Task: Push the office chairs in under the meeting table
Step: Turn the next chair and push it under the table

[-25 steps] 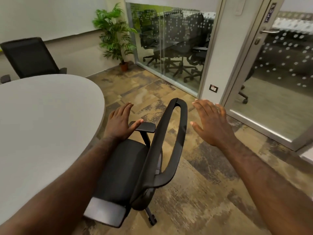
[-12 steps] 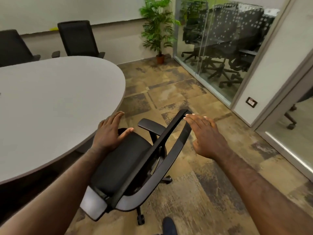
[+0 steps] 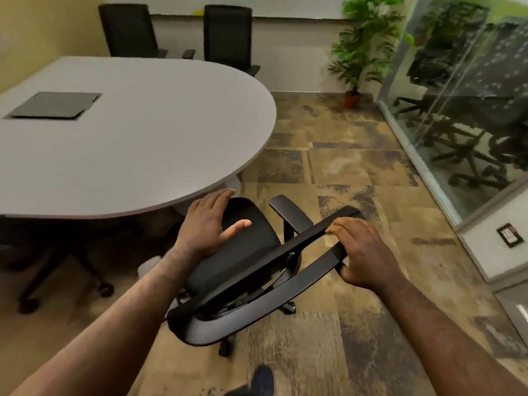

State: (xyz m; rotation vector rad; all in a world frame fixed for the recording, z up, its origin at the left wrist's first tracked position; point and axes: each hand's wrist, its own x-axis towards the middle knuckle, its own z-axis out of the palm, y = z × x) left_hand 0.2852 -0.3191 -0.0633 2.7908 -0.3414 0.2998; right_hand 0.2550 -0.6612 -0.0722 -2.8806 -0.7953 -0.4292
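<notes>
The backrest (image 3: 257,284) has now been gripped by the right hand (image 3: 363,252); the left hand (image 3: 208,224) is held open above the seat. The chair (image 3: 243,261) stands just beside the worktop (image 3: 137,144), not yet under it. It should be squared first, then pushed straight.

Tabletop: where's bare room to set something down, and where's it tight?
Most of the meeting table is bare: the whole rounded end from the dark inset panel to the edge. Tight spot: the near edge, where the left hand hovers over the chair seat. The right hand grips the backrest.
</notes>
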